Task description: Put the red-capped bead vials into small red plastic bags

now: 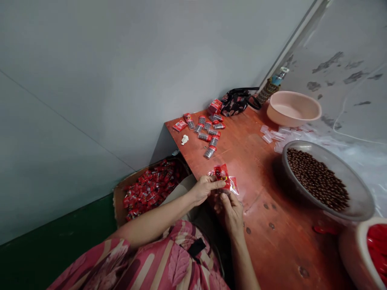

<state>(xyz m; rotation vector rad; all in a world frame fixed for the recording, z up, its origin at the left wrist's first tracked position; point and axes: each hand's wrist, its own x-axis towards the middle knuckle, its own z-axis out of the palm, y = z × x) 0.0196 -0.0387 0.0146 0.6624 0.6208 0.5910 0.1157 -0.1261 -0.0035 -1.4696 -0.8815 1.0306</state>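
Near the table's left edge, my left hand [204, 189] pinches a small red printed packet [222, 174] by its side. My right hand [233, 210] closes on the lower end of the same packet, with thumb and fingers together. Whether anything is inside the packet, I cannot tell. Right beside it lies another red and clear wrapper [234, 185], partly covered by the held packet. Farther up the table, several small clear tubes [210, 152] with red ends and dark contents lie scattered.
A cardboard box [119, 205] of red packets stands low at left. On the right are a grey bowl [359, 193] of brown balls, a pink basin [293, 121], empty clear tubes [281, 135] and a tub [353, 245] of red pieces. A floral bag [234, 102] and bottle [273, 84] sit behind.
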